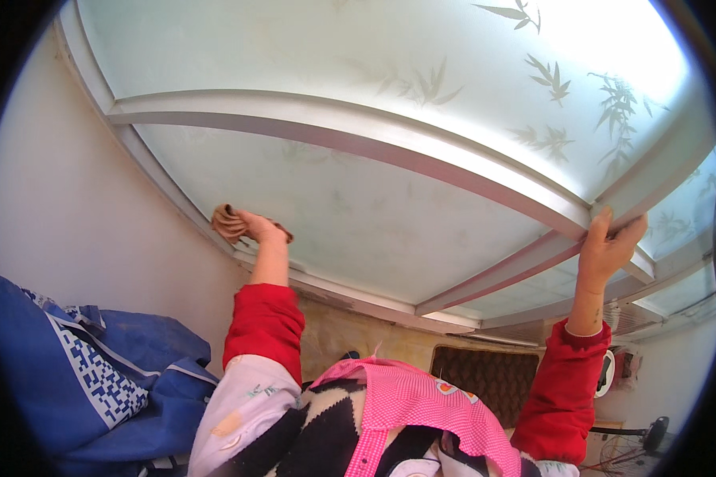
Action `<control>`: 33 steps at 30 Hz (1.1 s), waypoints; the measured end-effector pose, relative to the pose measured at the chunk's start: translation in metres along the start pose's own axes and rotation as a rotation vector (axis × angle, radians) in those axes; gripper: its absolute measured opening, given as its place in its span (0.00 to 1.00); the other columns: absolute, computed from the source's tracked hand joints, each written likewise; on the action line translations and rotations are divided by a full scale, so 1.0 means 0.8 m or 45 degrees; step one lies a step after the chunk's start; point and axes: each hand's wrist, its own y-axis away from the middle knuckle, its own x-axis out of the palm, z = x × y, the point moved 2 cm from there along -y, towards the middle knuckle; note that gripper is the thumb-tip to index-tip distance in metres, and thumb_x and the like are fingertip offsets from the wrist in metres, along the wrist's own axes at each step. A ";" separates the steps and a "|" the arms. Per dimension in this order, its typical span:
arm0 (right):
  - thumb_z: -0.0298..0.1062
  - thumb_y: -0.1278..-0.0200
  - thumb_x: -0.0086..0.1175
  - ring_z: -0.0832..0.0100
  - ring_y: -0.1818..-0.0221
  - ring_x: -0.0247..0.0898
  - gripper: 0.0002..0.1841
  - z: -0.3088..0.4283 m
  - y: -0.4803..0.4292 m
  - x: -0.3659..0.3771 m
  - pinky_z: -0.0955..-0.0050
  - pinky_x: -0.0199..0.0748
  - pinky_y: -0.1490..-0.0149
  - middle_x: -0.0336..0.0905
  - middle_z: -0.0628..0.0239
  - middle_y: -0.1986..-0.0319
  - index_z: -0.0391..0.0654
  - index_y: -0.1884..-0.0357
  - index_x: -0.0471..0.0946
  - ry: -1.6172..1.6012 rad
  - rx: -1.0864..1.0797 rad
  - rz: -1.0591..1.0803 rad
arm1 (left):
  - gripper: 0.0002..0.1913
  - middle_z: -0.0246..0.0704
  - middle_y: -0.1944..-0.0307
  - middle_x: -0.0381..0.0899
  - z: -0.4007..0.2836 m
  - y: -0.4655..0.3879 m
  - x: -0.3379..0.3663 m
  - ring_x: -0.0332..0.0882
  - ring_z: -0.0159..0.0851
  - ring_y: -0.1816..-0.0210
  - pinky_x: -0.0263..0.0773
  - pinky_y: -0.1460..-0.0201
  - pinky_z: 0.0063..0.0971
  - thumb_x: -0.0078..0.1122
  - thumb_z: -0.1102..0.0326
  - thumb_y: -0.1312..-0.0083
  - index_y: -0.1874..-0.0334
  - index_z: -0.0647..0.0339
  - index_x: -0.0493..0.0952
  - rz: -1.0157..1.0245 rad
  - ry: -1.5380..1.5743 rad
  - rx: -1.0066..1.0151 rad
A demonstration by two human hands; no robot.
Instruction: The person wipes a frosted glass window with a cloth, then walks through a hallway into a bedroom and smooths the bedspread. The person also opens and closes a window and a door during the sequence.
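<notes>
My left hand (262, 228) holds a folded brown cloth (229, 223) against the lower left corner of a frosted glass panel (358, 197). The cloth lies close to the side strip of the metal frame. Over on the right, my right hand (611, 245) grips an upright bar (650, 179) of the frame, near where the crossbar (358, 134) meets it. Above the crossbar is a larger frosted pane (310, 53) with a bamboo leaf pattern.
Large blue bags (143, 381) fill the lower left, beside a pale wall (65, 179). On the floor lies a dark brown patterned mat (483, 381). At the lower right stands a fan (632, 447) with a wire guard, near a white round object (605, 374).
</notes>
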 end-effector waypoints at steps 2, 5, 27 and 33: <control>0.37 0.40 0.58 0.64 0.58 0.76 0.28 -0.002 0.000 0.000 0.69 0.74 0.52 0.77 0.54 0.55 0.36 0.40 0.64 -0.011 -0.016 -0.019 | 0.30 0.27 0.76 0.63 0.044 0.024 0.002 0.59 0.33 0.80 0.56 0.76 0.30 0.37 0.29 0.34 0.58 0.53 0.61 0.028 0.057 -0.084; 0.38 0.36 0.56 0.64 0.49 0.72 0.29 0.005 -0.005 0.003 0.68 0.71 0.45 0.73 0.52 0.48 0.35 0.37 0.63 -0.030 -0.012 0.029 | 0.34 0.30 0.52 0.68 0.146 -0.017 -0.009 0.66 0.33 0.58 0.62 0.51 0.34 0.38 0.32 0.32 0.37 0.54 0.58 0.159 0.099 -0.147; 0.40 0.41 0.60 0.65 0.66 0.79 0.29 0.011 -0.007 0.000 0.73 0.75 0.58 0.80 0.56 0.61 0.38 0.40 0.65 -0.046 0.051 0.053 | 0.29 0.29 0.50 0.71 0.120 0.382 -0.020 0.70 0.37 0.48 0.67 0.44 0.41 0.39 0.31 0.31 0.47 0.51 0.66 1.160 0.385 -0.389; 0.38 0.41 0.60 0.66 0.63 0.78 0.29 0.007 -0.004 0.002 0.72 0.75 0.57 0.79 0.55 0.60 0.38 0.41 0.65 0.001 0.053 0.012 | 0.33 0.28 0.50 0.68 0.163 0.274 -0.003 0.71 0.37 0.50 0.68 0.41 0.41 0.45 0.28 0.35 0.44 0.50 0.60 0.634 0.131 -0.785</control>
